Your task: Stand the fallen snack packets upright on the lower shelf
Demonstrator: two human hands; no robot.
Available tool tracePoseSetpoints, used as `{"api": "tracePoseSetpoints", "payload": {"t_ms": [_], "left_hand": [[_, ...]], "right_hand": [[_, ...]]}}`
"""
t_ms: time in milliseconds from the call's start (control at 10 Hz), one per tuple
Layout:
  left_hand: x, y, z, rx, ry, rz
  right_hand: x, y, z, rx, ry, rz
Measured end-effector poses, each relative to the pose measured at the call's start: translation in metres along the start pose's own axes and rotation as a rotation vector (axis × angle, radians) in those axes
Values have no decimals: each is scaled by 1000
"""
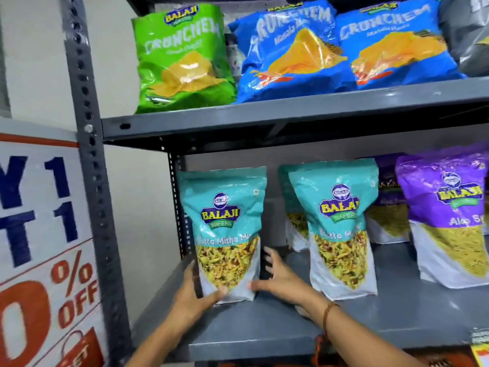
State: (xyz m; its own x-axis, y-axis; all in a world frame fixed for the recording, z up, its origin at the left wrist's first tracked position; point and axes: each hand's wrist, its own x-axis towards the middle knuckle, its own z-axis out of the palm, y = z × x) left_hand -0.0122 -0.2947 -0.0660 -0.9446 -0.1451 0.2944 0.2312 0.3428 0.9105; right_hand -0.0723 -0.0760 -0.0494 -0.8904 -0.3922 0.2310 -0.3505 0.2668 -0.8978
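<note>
A teal Balaji snack packet (227, 231) stands upright at the left end of the lower shelf (264, 329). My left hand (194, 295) grips its lower left corner, thumb across the front. My right hand (277, 276) rests against its lower right edge with fingers spread. A second teal packet (341, 229) stands upright to the right, with another teal one (287, 197) partly hidden behind it. Further right stand a purple Balaji packet (449, 215) and one more purple packet (389, 207) behind it.
The upper shelf (291, 112) holds a green chips bag (180, 59), two blue chips bags (291, 49) and a grey bag (468, 35). A perforated grey upright post (90, 154) stands at left, beside a discount sign (45, 247). Bare shelf shows in front of the packets.
</note>
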Motion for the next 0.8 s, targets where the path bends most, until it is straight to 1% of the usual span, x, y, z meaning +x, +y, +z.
{"api": "tracePoseSetpoints", "payload": {"t_ms": [100,200,400,600,700,800], "left_hand": [[9,-2,-5,88,-38,9],[14,-3,-10,80,-41,5],[15,-15,-20,84,-72,3],[14,-19,-22,39,-94,-15],[13,-19,-22,12,-90,7],[1,-14,-21,50,-1,57]], "right_hand": [[7,7,12,72,-23,40],[4,5,16,74,-45,26],[-5,11,20,29,14,23],[-6,15,24,6,28,51],[-9,12,24,-35,28,54],[-22,3,25,-19,14,80]]}}
